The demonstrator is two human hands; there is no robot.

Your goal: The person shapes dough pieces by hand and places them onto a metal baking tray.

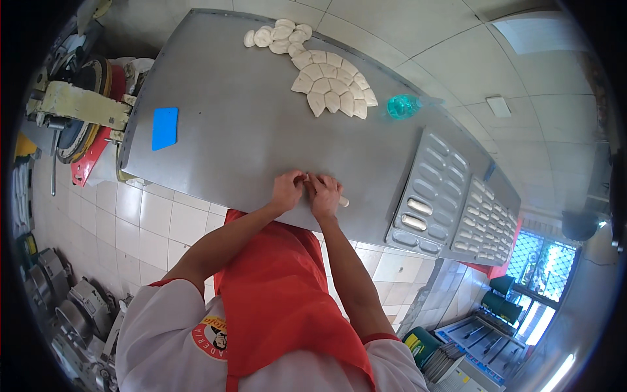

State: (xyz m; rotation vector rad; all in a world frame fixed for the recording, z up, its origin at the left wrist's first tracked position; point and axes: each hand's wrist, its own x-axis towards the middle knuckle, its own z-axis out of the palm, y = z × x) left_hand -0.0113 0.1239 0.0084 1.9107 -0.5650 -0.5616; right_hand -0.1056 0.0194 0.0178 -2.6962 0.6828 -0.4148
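Note:
Both my hands are together over the near edge of the grey metal table (215,130). My left hand (287,191) is closed, its fingertips pinching one end of a small piece of dough. The fingers of my right hand (324,194) curl over the same dough roll (343,202), whose pale end sticks out to the right. Most of the roll is hidden under my hands. At the far side lie flat cut dough pieces (333,81), set closely edge to edge, with several rounder dough pieces (279,38) beyond them.
On the right sits a slotted baking tray (436,173) with two dough rolls (418,206) in its hollows. Beyond it another tray (484,225) is filled with rolls. A green bottle (403,106) lies near the far edge. A blue scraper (164,128) is at left, near a machine (85,104).

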